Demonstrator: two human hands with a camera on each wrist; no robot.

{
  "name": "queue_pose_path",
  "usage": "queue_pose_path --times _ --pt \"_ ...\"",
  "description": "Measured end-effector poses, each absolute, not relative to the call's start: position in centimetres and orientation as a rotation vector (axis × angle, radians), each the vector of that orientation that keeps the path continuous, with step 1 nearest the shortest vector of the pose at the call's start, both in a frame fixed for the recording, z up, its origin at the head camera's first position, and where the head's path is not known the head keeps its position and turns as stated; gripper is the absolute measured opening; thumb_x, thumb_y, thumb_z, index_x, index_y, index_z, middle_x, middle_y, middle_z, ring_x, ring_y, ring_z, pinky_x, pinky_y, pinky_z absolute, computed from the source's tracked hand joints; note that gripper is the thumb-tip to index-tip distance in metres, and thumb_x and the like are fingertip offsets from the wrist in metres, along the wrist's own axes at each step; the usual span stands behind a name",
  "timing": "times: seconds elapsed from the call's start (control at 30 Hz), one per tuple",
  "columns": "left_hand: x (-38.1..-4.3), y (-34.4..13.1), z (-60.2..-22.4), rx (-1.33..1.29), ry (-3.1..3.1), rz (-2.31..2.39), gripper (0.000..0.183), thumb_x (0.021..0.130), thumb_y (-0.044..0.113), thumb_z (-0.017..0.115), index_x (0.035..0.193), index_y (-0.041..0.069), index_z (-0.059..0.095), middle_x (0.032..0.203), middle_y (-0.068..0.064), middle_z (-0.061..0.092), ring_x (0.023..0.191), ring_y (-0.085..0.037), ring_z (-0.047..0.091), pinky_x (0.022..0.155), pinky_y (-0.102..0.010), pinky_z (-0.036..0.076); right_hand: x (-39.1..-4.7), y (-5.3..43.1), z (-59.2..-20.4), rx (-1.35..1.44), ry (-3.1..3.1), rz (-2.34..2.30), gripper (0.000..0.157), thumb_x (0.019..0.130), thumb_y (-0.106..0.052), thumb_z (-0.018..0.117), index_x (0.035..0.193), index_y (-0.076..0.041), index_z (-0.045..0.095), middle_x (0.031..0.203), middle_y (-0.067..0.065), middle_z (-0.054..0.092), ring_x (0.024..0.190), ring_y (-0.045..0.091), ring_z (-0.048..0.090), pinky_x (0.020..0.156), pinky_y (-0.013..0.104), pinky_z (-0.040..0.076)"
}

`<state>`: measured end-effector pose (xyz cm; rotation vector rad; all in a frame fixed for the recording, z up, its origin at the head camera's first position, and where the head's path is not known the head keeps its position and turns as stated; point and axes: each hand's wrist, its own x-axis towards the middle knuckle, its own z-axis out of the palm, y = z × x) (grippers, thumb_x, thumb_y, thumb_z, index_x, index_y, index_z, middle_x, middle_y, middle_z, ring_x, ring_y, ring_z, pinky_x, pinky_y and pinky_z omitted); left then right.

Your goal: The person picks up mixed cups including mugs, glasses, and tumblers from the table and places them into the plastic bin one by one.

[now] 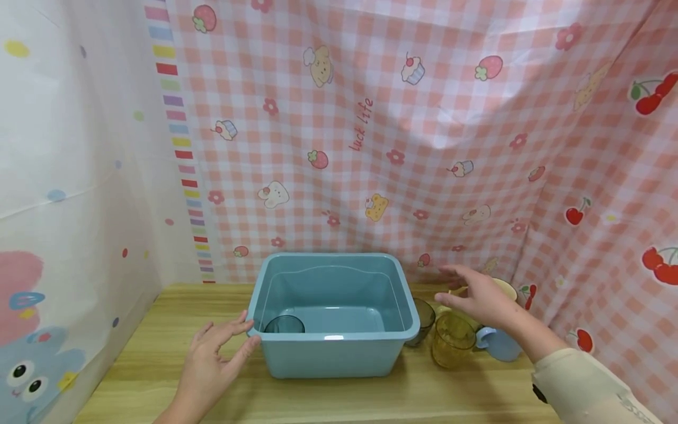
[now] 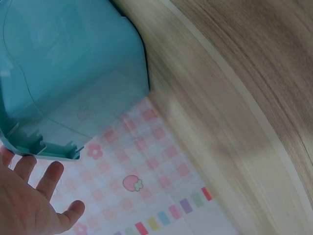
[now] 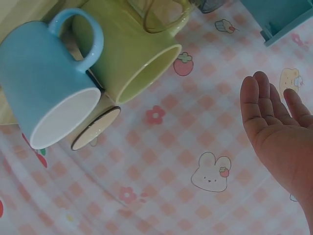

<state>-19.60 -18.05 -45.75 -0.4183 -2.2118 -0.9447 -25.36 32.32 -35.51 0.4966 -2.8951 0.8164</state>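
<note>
In the head view a teal plastic basin (image 1: 328,356) stands on the wooden table. Inside its near left corner is a dark-tinted glass (image 1: 286,325). My left hand (image 1: 212,356) is at the basin's left rim, fingers extended and fingertips right at the edge. My right hand (image 1: 479,297) hovers above the cups on the right with its fingers extended, holding nothing. Beneath and around it are an amber glass (image 1: 452,341), a grey glass (image 1: 425,321), a blue mug (image 3: 46,73), a green mug (image 3: 124,49) and a cream mug (image 3: 96,129) with a dark rim.
Behind the table hangs a pink checked cloth (image 1: 339,118), which continues along the right side. A white cloth with cartoon prints (image 1: 79,147) covers the left side. The wooden table top (image 1: 175,318) extends left of the basin and in front of it.
</note>
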Motion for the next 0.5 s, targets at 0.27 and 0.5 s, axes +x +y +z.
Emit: queue_pose_path --times 0.27,0.5 --pt "-19.5 -17.8 -45.8 -0.422 -2.192 -0.949 0.032 0.082 0.012 0.092 0.113 0.010 0.082 0.126 -0.009 0.080 0.108 -0.039 0.077 0.107 -0.079 0.041 -25.3 32.8 -36.2 0.468 -2.915 0.834 0.070 0.103 -0.040 0.073 0.156 -0.001 0.049 0.144 0.023 0.065 0.124 0.038 0.069 0.096 0.053 0.062" --pt "-19.5 -17.8 -45.8 -0.410 -2.200 -0.962 0.033 0.082 0.012 0.092 0.113 0.010 0.082 0.125 -0.009 0.080 0.108 -0.034 0.079 0.108 -0.079 0.041 -25.4 33.1 -37.3 0.482 -2.926 0.870 0.069 0.101 -0.038 0.075 0.154 0.000 0.051 0.140 0.024 0.066 0.119 0.039 0.070 0.089 0.048 0.064"
